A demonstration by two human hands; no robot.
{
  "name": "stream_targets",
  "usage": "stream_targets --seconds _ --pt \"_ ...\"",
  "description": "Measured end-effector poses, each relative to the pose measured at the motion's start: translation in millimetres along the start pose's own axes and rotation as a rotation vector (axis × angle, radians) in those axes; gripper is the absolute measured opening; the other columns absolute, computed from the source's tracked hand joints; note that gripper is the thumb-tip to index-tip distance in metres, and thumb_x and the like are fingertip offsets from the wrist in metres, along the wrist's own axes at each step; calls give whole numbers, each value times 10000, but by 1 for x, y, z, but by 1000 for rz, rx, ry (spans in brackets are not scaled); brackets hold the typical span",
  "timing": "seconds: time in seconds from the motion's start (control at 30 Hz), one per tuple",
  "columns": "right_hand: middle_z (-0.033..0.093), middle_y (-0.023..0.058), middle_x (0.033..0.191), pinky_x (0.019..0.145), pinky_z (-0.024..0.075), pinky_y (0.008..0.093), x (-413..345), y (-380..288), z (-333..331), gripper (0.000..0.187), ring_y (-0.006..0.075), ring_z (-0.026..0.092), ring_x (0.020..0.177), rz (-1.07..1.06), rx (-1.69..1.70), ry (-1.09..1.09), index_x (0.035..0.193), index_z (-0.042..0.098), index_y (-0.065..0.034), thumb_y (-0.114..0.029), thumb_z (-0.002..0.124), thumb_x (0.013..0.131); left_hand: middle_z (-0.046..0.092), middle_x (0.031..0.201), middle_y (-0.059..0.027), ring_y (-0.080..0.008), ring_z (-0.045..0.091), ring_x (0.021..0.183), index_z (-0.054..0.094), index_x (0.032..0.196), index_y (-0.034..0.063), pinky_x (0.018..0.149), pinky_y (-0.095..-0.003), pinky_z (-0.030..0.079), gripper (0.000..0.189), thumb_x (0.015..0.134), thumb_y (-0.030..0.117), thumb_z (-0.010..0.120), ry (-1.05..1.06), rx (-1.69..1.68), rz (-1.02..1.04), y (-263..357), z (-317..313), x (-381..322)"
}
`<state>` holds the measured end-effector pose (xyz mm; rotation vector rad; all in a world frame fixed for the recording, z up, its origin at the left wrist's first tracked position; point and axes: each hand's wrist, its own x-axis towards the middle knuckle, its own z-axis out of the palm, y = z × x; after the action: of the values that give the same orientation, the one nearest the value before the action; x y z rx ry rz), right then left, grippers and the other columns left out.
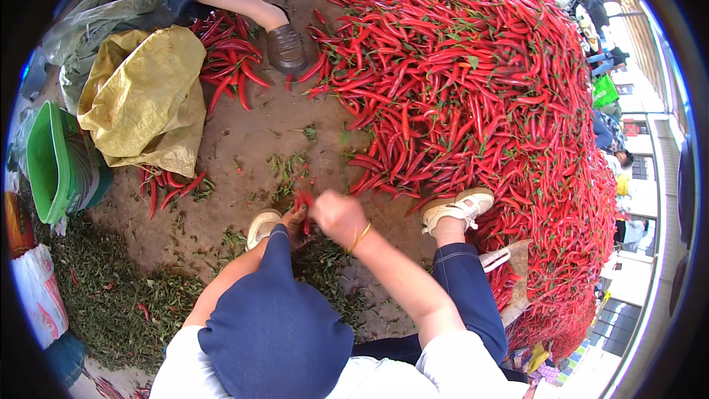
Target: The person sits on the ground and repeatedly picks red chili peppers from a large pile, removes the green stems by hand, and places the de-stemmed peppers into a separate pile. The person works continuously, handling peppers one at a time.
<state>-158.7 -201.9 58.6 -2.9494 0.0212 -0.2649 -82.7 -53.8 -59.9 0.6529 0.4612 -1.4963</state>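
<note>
My left hand (295,226) is low in front of me, above the ground between my shoes, closed around a few red chili peppers (306,211); part of it is hidden behind dark blue cloth. Just to its right, my right hand (339,216) is blurred, its fingers curled close to the peppers; whether it grips one I cannot tell. Bits of green stem and leaf lie on the dirt floor (260,138) ahead of my hands. A large heap of red chili peppers with green stems (471,94) rises on the right, reaching near my white shoe (458,209).
A yellow woven sack (149,94) lies at the left, over small piles of peppers. Beyond it stand a green bucket (47,166) and plastic bags. Green stem litter (122,293) covers the lower left. Another person's leg and brown shoe (286,50) are ahead; a co-worker's hand touches the heap's top.
</note>
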Motion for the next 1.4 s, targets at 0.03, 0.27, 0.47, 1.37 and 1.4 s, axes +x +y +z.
stream_targets --seconds 0.03,0.27,0.47,1.37,1.4 --pt "555 60 730 553 507 363 -18 -23 -5 177 252 603 654 119 287 15 759 567 -115 -219 701 813 665 804 -65 -192 641 643 586 1061 95 524 -306 482 403 834 371 772 34 120 -21 0 3 1" --pt "691 171 868 727 548 423 -56 0 -30 179 356 670 817 311 876 -752 913 728 -57 -145 703 759 600 624 -65 -167 570 480 594 940 57 421 -269 419 271 820 235 758 -94 352 -201 16 13 -18" --pt "643 225 977 750 546 477 22 128 12 184 390 665 894 639 -54 -375 1041 568 -28 -63 470 889 615 654 -61 -164 509 433 602 1042 67 392 -291 364 303 859 272 728 -148 248 -303 17 10 -15" --pt "584 161 939 690 537 453 30 106 26 122 354 637 817 386 -193 -400 958 558 -68 -66 530 840 595 659 -44 -164 558 490 589 925 86 414 -267 407 245 827 235 758 1 403 -156 10 6 -10" --pt "583 140 917 682 559 415 32 104 19 100 330 646 813 395 -197 -259 939 578 -61 -91 525 859 615 699 -42 -161 569 526 593 936 96 428 -278 414 260 829 260 764 5 356 -133 10 6 -11"
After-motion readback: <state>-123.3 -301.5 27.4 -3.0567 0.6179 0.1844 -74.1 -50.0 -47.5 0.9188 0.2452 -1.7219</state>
